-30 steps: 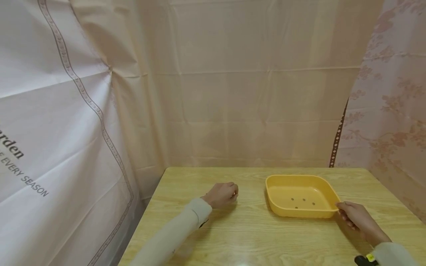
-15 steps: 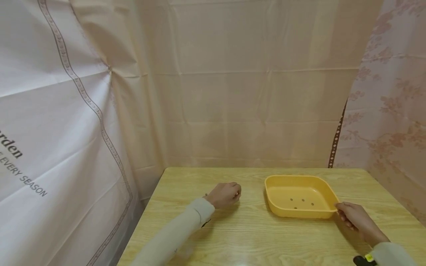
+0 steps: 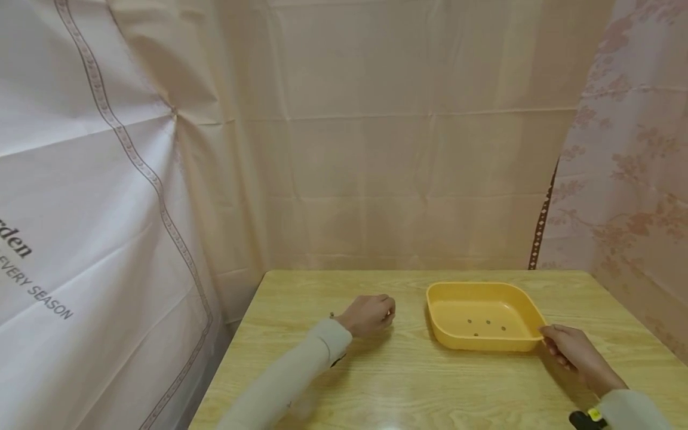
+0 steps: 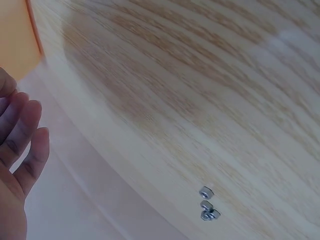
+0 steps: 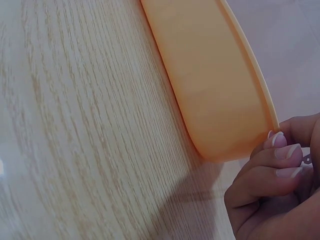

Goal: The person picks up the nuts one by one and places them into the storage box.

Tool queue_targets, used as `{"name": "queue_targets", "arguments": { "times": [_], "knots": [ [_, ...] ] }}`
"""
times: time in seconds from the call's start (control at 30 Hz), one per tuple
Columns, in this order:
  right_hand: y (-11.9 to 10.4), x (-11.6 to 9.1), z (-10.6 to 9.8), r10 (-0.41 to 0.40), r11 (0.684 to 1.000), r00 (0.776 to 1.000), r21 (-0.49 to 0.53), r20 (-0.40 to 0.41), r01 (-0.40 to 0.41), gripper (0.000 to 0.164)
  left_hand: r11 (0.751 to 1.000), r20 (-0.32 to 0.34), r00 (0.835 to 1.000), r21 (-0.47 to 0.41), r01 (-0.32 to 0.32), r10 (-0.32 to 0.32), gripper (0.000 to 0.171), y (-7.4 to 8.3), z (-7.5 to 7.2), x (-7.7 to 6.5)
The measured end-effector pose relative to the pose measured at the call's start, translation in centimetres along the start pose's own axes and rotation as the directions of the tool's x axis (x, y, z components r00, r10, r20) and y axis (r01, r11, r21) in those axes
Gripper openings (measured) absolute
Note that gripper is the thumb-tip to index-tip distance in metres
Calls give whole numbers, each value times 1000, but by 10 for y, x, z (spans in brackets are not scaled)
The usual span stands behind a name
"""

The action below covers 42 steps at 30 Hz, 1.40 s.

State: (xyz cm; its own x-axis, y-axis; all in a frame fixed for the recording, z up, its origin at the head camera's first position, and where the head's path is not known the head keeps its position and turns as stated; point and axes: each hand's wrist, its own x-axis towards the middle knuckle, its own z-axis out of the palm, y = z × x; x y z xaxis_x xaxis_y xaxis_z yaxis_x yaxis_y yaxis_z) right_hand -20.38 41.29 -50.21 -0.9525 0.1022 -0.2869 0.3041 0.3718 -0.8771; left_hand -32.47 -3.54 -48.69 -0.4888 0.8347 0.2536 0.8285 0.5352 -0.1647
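Observation:
My right hand point(image 3: 572, 352) pinches the near right corner of a yellow plastic tray point(image 3: 484, 344); its thumb and fingertips are at the rim in the right wrist view. Several small nuts point(image 3: 488, 322) lie spread over the tray floor. Left of the tray, my left hand point(image 3: 368, 315) is held above the table, fingers bent, with thumb and index fingertips together. I cannot tell whether something small is between them. Behind that wrist, a few metal hex nuts point(image 4: 206, 205) lie close together on the wood; the left wrist view shows them clearly.
The light wood-grain table point(image 3: 408, 388) ends at a back edge against a beige hanging cloth point(image 3: 398, 149). A white printed cloth point(image 3: 107, 239) hangs at the left and a floral one point(image 3: 639, 179) at the right.
My left hand has moved a little to the right, toward the tray, uncovering nuts behind its wrist. The right hand keeps its pinch on the tray rim.

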Motion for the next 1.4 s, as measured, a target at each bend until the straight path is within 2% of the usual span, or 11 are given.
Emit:
{"name": "queue_targets", "arguments": {
  "times": [0.23, 0.47, 1.1, 1.4],
  "knots": [
    [-1, 0, 0, -4, 1000, 1000, 9, 2, 4, 39, 1000, 17, 1000, 5, 14, -14, 10, 4, -3, 5],
    [-1, 1, 0, 1, 1000, 1000, 15, -1, -1, 39, 999, 8, 1000, -33, 22, -21, 10, 6, -4, 11],
    [3, 2, 0, -19, 1000, 1000, -2, -14, 19, 38, 1000, -42, 999, -14, -24, 23, 9, 17, -2, 27],
    [2, 2, 0, -12, 1000, 1000, 7, -10, 12, 38, 997, -48, 999, -71, -26, 23, 11, 22, -5, 35]
  ]
}}
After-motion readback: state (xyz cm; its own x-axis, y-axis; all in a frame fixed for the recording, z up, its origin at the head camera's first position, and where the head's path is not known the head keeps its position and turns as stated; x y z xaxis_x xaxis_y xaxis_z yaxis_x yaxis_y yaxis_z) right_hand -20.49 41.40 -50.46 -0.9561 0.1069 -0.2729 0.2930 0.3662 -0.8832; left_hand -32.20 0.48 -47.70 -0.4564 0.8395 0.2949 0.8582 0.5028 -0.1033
